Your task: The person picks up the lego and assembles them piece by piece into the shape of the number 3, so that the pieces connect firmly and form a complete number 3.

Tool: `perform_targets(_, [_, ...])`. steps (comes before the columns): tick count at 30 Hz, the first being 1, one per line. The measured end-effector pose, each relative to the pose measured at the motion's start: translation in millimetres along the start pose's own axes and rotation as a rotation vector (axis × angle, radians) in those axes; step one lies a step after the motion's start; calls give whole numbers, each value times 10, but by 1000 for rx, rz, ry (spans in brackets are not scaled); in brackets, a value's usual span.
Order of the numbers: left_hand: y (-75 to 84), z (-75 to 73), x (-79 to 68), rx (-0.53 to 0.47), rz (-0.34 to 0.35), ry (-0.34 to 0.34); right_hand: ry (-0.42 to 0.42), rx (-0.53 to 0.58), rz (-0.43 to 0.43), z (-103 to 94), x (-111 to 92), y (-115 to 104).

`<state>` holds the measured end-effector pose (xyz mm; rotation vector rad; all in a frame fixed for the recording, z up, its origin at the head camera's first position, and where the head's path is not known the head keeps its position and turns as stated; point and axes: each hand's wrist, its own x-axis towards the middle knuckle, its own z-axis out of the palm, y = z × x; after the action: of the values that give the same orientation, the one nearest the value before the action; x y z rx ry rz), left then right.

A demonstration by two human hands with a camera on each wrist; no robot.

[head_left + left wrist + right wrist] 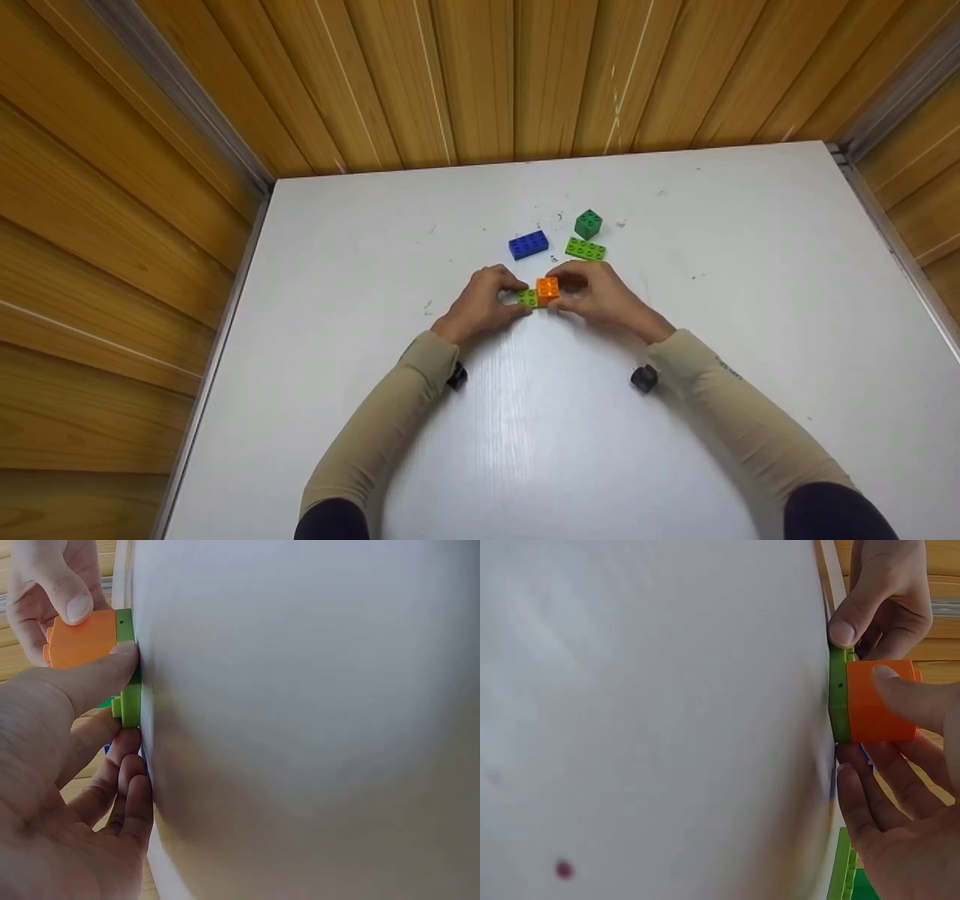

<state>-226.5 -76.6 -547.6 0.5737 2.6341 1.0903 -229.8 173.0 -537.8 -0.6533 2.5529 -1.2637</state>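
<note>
A square orange toy brick (pixel 547 289) sits on the right end of a flat light green brick (pixel 527 298), which lies on the white table. My left hand (pixel 486 304) pinches the light green brick, its thumb (pixel 120 660) on the near side. With thumb and fingers my right hand (pixel 598 294) grips the orange brick; the right wrist view shows the thumb on the orange brick's (pixel 881 701) near face. Seen from the side, the orange brick stands upright, flush with the green brick's end.
Beyond my hands, a blue brick (pixel 529 244), another light green brick (pixel 585 249) and a dark green cube-shaped brick (pixel 589 223) rest on the white table (pixel 360 247). Wood-panelled walls (pixel 480 82) stand behind the table and at its sides.
</note>
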Motion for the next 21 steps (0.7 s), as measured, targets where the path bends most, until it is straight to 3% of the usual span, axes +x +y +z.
perform_targets(13, [21,-100,-7,12,-13,-25,-10,97,103,33,-26,82])
perform_targets(21, [-2,-183,-2,-24,37,29,-1,123,101,37,-43,152])
